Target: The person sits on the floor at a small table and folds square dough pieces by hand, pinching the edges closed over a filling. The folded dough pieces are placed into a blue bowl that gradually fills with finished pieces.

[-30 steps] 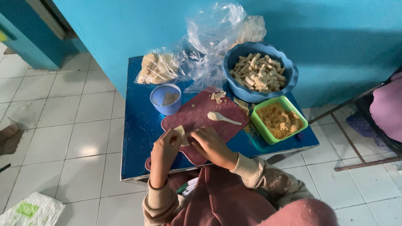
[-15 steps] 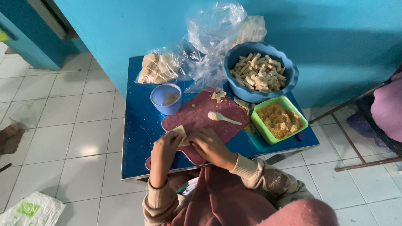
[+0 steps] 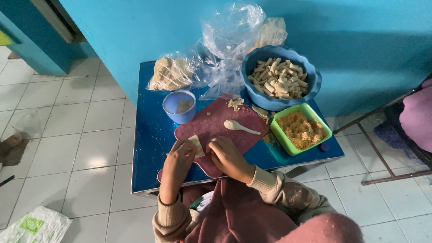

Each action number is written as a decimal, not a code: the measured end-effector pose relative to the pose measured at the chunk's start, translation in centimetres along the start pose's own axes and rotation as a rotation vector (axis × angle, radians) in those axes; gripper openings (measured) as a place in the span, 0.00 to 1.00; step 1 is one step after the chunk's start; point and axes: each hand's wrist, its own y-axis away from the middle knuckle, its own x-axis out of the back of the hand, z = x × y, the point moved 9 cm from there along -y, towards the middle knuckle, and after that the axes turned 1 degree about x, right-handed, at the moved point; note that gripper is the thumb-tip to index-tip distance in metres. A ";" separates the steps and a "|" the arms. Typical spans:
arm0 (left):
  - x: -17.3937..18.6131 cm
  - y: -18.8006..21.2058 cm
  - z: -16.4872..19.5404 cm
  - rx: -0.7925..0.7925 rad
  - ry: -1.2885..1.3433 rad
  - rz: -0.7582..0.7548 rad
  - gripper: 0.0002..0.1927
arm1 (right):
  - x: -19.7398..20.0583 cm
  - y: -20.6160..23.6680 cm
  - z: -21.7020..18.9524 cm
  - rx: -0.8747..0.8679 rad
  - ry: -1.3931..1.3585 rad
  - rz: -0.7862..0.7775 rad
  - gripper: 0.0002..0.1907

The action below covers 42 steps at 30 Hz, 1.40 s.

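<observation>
Both my hands rest on a maroon cutting board (image 3: 220,123) on a small blue table (image 3: 150,148). My left hand (image 3: 179,155) pinches a pale square wrapper (image 3: 196,145) at its left edge. My right hand (image 3: 225,153) lies just right of the wrapper with its fingers curled against it. A white spoon (image 3: 240,127) lies on the board beyond my hands. A few pale scraps (image 3: 235,103) sit at the board's far edge.
A small blue cup (image 3: 179,106) stands left of the board. A large blue bowl of pale rolled pieces (image 3: 280,78) and a green tub of crumbly orange filling (image 3: 300,128) stand at the right. Clear plastic bags (image 3: 227,33) lie at the back. White tiled floor surrounds the table.
My hands stay on the board; my fingers have shifted slightly around the wrapper. Nothing else has moved.
</observation>
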 end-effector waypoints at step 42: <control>-4.8 0.0 6.2 -0.122 -0.324 0.157 0.07 | 7.3 -1.4 5.8 0.000 0.269 -0.131 0.15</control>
